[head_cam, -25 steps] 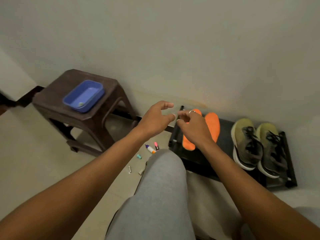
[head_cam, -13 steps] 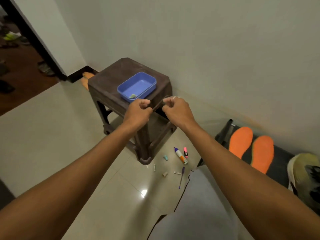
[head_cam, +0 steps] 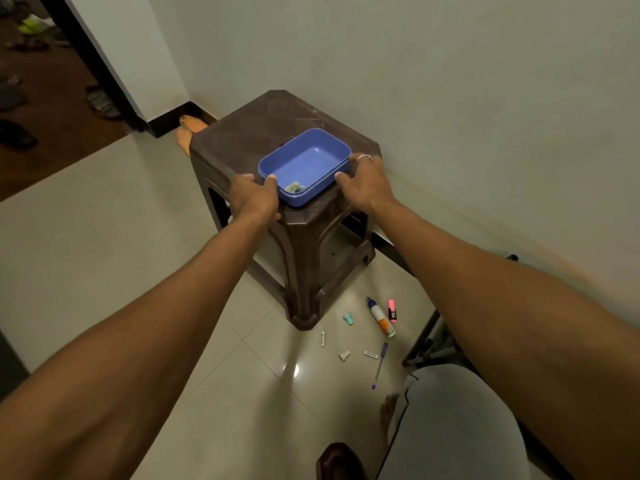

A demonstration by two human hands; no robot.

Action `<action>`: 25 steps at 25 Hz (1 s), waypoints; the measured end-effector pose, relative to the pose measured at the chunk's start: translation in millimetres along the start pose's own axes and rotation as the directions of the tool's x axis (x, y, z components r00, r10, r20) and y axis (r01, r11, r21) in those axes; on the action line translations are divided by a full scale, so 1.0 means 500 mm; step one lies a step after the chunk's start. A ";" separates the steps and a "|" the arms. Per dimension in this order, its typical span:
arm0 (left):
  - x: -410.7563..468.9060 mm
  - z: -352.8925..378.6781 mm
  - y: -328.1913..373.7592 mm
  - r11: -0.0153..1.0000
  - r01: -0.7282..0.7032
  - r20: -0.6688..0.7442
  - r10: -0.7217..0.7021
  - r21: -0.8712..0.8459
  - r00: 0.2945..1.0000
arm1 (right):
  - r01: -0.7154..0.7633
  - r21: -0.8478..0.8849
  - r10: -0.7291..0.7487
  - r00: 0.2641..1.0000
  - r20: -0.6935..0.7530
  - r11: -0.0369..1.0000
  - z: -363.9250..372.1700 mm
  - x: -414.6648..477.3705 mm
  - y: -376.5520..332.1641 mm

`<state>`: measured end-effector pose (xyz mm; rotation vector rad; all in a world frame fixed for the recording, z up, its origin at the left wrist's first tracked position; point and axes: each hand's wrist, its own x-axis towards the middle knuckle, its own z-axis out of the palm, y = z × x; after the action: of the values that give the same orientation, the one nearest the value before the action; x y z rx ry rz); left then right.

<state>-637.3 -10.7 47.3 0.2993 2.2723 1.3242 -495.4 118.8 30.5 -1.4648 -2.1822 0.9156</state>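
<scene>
Parted from their fingertip pinch, the left hand (head_cam: 254, 197) and right hand (head_cam: 365, 183) now clasp the blue tub (head_cam: 306, 161) at its nine and three o'clock ends atop the brown stool (head_cam: 249, 133), seemingly the pick-up step, next calling for a level lift.

Dim, warm indoor light; a small glare spot on the floor tiles (head_cam: 295, 370); wide-angle bending at edges.
</scene>
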 end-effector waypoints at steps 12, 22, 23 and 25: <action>0.020 0.014 -0.001 0.995 0.004 0.058 0.001 -0.096 0.998 | -0.078 0.422 0.066 0.997 0.043 0.903 0.019 0.013 -0.002; -0.177 -0.019 0.052 0.994 -0.110 0.195 0.108 -0.001 0.975 | -0.121 0.433 0.163 0.985 -0.062 0.893 -0.186 -0.209 0.030; -0.209 -0.022 0.058 0.991 -0.133 0.211 0.129 0.001 0.969 | -0.120 0.412 0.164 0.984 -0.072 0.903 -0.215 -0.242 0.038; -0.278 -0.027 0.072 0.984 -0.175 0.242 0.177 -0.029 0.954 | -0.105 0.376 0.151 0.984 -0.096 0.921 -0.274 -0.307 0.057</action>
<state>-527.3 -61.2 126.0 0.6391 2.0723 1.3024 -330.9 28.6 119.6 -1.4436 -1.7242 1.1731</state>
